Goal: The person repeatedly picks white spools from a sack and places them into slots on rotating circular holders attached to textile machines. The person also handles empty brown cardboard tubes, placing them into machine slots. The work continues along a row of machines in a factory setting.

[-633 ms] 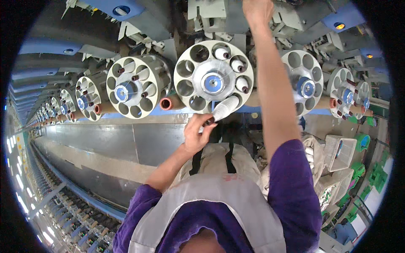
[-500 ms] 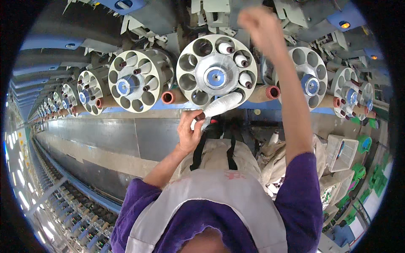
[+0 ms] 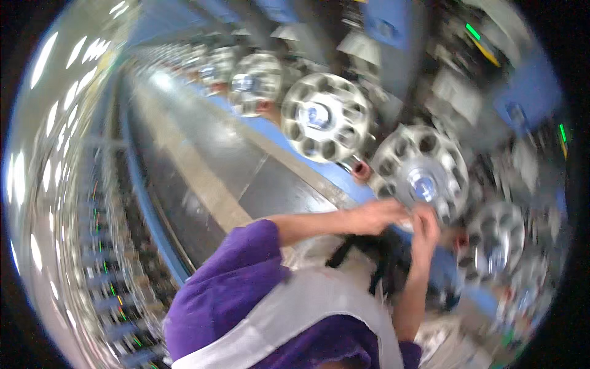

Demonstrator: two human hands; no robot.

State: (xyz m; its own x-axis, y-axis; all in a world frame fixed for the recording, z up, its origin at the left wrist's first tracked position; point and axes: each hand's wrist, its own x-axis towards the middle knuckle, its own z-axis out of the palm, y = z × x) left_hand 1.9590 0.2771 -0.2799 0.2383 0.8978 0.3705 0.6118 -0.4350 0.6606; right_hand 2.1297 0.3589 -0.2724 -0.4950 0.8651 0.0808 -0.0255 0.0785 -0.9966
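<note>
My left hand (image 3: 380, 216) and my right hand (image 3: 424, 226) meet in front of the lower edge of a round cream bobbin magazine (image 3: 456, 161). That magazine has a ring of round pockets and a blue hub. The fingers of both hands look closed and bent toward each other, nearly touching. A small pale patch (image 3: 404, 226) shows between them, too smeared to name. No yarn bobbin can be made out in either hand because of the blur.
More round magazines (image 3: 324, 118) run in a row toward the far left. A reddish-ended tube (image 3: 361, 171) sticks out between two of them. A blue rail (image 3: 261, 132) borders the grey floor (image 3: 227, 160). Another machine row (image 3: 107, 246) stands at left.
The view has swung round and blurred. My right hand has come down from above the magazines to meet my left. The white yarn bobbin my left hand held by its dark tip is no longer distinguishable.
</note>
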